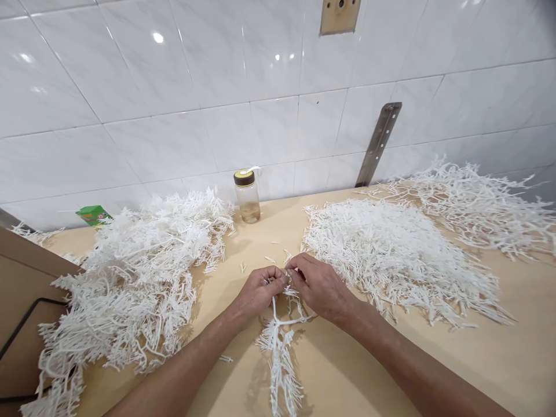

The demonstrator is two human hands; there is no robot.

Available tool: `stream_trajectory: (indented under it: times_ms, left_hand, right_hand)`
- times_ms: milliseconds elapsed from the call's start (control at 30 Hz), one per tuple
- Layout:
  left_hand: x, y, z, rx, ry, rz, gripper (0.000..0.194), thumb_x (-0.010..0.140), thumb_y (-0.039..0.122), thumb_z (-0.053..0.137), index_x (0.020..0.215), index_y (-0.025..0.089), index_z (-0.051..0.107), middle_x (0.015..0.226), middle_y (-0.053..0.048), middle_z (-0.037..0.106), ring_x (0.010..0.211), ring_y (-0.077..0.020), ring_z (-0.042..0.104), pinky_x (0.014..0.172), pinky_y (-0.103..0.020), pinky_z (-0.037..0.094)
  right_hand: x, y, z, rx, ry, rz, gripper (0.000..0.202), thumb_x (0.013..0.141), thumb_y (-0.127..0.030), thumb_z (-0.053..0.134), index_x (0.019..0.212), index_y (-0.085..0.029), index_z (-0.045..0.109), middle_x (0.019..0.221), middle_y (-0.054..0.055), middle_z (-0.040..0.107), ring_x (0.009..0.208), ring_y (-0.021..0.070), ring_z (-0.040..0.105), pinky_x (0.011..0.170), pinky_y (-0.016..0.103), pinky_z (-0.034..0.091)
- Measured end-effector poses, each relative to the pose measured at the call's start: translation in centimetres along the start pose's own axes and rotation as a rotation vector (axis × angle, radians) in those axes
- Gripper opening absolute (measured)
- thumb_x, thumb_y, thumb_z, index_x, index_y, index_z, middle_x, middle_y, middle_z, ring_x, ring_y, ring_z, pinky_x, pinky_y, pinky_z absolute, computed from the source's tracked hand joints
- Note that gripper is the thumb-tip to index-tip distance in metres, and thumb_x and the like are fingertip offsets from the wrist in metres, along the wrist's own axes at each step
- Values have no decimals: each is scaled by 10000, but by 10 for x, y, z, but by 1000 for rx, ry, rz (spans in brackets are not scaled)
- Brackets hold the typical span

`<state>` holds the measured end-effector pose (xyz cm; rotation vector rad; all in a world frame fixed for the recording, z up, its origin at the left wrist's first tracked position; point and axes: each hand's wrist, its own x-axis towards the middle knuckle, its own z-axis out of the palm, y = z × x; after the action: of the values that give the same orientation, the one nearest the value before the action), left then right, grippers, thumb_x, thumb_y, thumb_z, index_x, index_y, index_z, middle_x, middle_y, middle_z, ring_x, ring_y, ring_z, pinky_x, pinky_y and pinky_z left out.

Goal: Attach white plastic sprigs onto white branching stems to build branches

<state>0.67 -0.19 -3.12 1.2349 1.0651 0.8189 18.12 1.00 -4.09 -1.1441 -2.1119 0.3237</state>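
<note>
A white branching plastic sprig [281,336] hangs from my fingers over the tabletop, its feathery lower end toward me. My left hand [262,288] pinches it near its upper stem. Right beside it, my right hand [320,285] is closed with thumb and forefinger at a small tip of the same piece. The fingertips of both hands nearly meet, so the exact spot they grip is hidden. To the left lies a large heap of tangled white sprigs [139,278]. On the right is a flatter pile of small white pieces [403,255].
A clear bottle [249,200] with a dark and yellow lid stands near the tiled wall [269,133]. Bare branching stems [482,202] lie at the far right. A green packet [93,215] sits behind the left heap. A cardboard box [30,289] is at the left edge.
</note>
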Motion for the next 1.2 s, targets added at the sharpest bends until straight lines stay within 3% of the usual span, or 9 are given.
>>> stream_trajectory:
  times_ms: [167, 367, 433, 533, 667, 900, 1100, 1200]
  left_hand:
    - [-2, -1, 2, 19, -77, 58, 359, 740, 476, 734, 735, 146, 592, 607, 28, 500, 533, -77, 382, 526, -217, 283]
    - [3, -3, -3, 53, 63, 95, 377, 759, 515, 703, 744, 156, 590, 550, 57, 436, 497, -68, 305, 509, -223, 238]
    - [4, -3, -4, 83, 91, 103, 381, 755, 518, 702, 748, 153, 597, 568, 49, 455, 506, -71, 314, 511, -225, 241]
    - [4, -4, -4, 83, 100, 112, 391, 748, 525, 704, 745, 149, 596, 605, 34, 483, 534, -78, 349, 521, -224, 256]
    - [5, -6, -3, 18, 89, 77, 407, 747, 537, 705, 725, 154, 572, 582, 46, 448, 515, -71, 329, 512, -219, 246]
    - [6, -6, -5, -56, 54, 33, 419, 726, 542, 729, 754, 154, 574, 581, 54, 420, 508, -65, 323, 495, -209, 222]
    - [4, -5, -4, 1, -22, 74, 422, 734, 546, 715, 702, 155, 559, 582, 50, 422, 504, -65, 306, 502, -220, 236]
    - [4, -4, -3, 36, 9, 90, 422, 741, 551, 696, 689, 157, 554, 569, 49, 422, 503, -69, 304, 509, -226, 241]
  right_hand:
    - [8, 15, -1, -193, 186, 44, 160, 926, -133, 424, 863, -164, 568, 799, 67, 616, 635, 164, 552, 575, 279, 406]
    - [15, 27, -25, -220, 381, 150, 36, 881, -207, 554, 872, -178, 573, 815, 53, 609, 600, 162, 539, 573, 298, 428]
    - [13, 21, -28, -109, 328, 112, 65, 884, -218, 575, 922, -178, 610, 899, 64, 643, 589, 144, 552, 581, 295, 457]
    - [8, 8, -25, 132, 142, -13, 87, 900, -208, 577, 917, -200, 661, 959, 58, 677, 667, 136, 616, 608, 269, 499]
    - [4, 1, -16, 204, 38, -102, 124, 906, -179, 572, 907, -206, 692, 976, 63, 685, 797, 153, 649, 682, 278, 523]
    - [4, 2, -16, 263, -32, 15, 126, 904, -248, 589, 911, -208, 709, 994, 65, 700, 761, 143, 641, 632, 261, 508]
    - [4, -2, -20, 312, -120, 145, 111, 896, -250, 556, 859, -203, 650, 906, 43, 692, 761, 151, 624, 635, 265, 488]
    - [3, -5, -23, 274, -187, 183, 121, 905, -271, 536, 862, -203, 626, 827, 27, 666, 716, 150, 599, 601, 261, 460]
